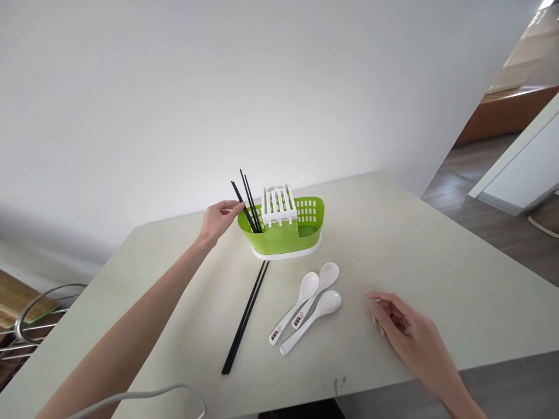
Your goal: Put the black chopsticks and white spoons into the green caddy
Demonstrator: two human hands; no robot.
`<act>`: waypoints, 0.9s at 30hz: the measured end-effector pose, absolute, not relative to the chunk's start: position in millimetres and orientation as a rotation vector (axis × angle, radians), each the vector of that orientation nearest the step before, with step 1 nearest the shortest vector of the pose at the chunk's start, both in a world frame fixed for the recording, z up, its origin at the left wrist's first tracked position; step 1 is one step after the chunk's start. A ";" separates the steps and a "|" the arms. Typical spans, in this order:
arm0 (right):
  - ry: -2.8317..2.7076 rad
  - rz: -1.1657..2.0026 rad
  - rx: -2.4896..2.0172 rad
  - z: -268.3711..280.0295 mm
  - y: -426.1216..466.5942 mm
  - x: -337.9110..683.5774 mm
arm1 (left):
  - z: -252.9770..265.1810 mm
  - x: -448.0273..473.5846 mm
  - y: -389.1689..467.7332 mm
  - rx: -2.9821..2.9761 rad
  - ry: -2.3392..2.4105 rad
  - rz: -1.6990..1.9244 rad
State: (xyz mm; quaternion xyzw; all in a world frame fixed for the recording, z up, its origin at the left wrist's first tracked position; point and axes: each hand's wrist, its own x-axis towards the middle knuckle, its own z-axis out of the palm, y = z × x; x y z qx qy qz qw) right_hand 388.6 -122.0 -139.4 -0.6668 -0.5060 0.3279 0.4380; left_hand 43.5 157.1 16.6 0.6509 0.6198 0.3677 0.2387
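Note:
A green slotted cutlery basket on a white base stands near the back of the table, with a white ribbed rack across its middle. Several black chopsticks lean upright in its left compartment. At that compartment's left rim, my left hand is closed, fingertips pinching the leftmost chopsticks. In front of the basket a pair of black chopsticks lies on the tabletop. Three white spoons lie just right of that pair. My right hand hovers over or rests on the table, right of the spoons, loosely curled and holding nothing.
The pale table meets a white wall behind the basket. A grey cable crosses the front left edge. At the far left stands a metal wire rack with a wooden board. Flooring and a doorway appear at right.

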 end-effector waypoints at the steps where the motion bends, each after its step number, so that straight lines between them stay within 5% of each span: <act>1: -1.250 0.814 -1.663 -139.6 -122.2 388.3 | 16.5 41.1 151.8 1.795 1.703 1.018; 5: -1.237 0.805 -1.687 -140.1 -122.5 387.6 | 8.9 27.2 115.6 1.898 1.802 0.995; 11: -1.263 0.760 -1.707 -139.9 -124.3 386.4 | -27.6 12.9 32.6 2.140 1.666 0.304; 16: -1.274 0.740 -1.743 -143.1 -125.9 387.8 | -47.6 16.9 -14.7 2.202 1.681 0.127; 27: -1.283 0.704 -1.814 -150.0 -125.2 388.8 | -16.8 17.9 -42.0 2.370 1.829 -0.571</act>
